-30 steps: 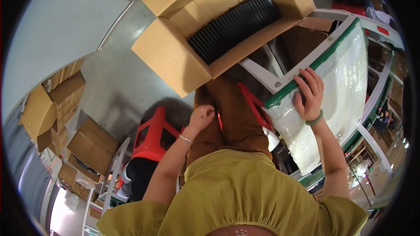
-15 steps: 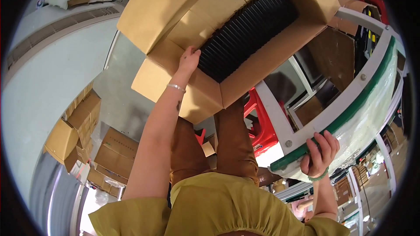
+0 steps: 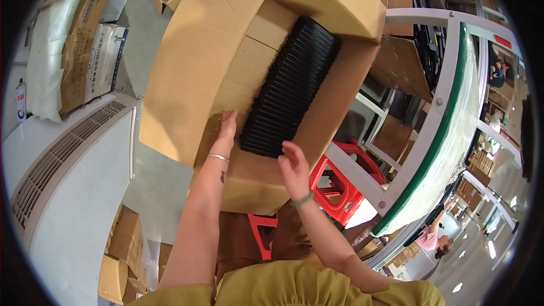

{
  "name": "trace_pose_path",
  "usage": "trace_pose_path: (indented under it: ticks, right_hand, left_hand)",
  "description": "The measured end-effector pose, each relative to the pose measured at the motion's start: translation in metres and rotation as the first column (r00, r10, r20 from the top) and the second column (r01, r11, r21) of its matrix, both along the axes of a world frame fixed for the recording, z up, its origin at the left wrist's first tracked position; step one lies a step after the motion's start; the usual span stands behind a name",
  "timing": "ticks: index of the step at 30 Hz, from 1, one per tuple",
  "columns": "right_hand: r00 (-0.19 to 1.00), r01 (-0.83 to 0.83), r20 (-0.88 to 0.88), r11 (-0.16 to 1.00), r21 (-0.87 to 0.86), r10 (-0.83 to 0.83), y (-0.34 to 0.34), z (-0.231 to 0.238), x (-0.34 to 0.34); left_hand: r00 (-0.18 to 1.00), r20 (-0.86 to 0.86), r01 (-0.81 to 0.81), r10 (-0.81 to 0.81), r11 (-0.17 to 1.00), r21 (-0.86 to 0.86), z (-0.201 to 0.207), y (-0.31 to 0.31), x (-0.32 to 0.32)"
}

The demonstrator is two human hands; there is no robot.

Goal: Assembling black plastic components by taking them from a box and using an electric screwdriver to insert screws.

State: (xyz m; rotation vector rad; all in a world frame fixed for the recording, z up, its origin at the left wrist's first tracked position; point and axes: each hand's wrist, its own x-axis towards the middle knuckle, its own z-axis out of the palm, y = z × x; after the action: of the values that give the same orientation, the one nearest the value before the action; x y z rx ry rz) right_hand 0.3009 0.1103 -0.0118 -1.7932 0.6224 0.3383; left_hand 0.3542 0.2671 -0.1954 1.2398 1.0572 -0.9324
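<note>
A big open cardboard box (image 3: 229, 173) stands before me with its flaps spread. Inside it lies a long row of black ribbed plastic parts (image 3: 289, 88), packed close together. My left hand (image 3: 227, 126) reaches into the box at the left of the row's near end, fingers stretched out and holding nothing. At the near right corner of the row is my right hand (image 3: 294, 169), its fingers loosely bent and apart; whether the fingertips touch the black parts I cannot tell.
A white-framed table with a green edge (image 3: 439, 136) runs along the right, with a red plastic stool (image 3: 340, 192) beside it. Cartons (image 3: 122, 249) stand lower left. A grey vented cabinet (image 3: 85, 175) borders the left. Far right, a person in pink (image 3: 432, 239) is visible.
My right hand has left the green table edge and come over to the box. My left hand has moved away from the black row. The view has turned, so the box appears more upright.
</note>
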Motion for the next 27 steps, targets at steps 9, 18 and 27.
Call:
trace_pose_path:
  ticks: [9, 18, 27]
  right_hand:
    - [0.984, -0.053, 0.067, 0.628, -0.777, 0.166, -0.104, -0.153, 0.225]
    - [0.882, -0.41, -0.201, 0.484, -0.773, 0.426, -0.167, -0.164, 0.305]
    - [0.874, -0.437, -0.177, 0.573, -0.694, 0.452, -0.186, -0.177, 0.319]
  left_hand:
    - [0.964, 0.118, -0.19, 0.236, 0.931, -0.311, 0.017, -0.057, 0.089]
    - [0.96, 0.16, -0.192, 0.23, 0.956, -0.223, -0.035, -0.095, 0.227]
    - [0.952, 0.219, 0.246, -0.213, 0.959, -0.137, -0.026, -0.105, 0.252]
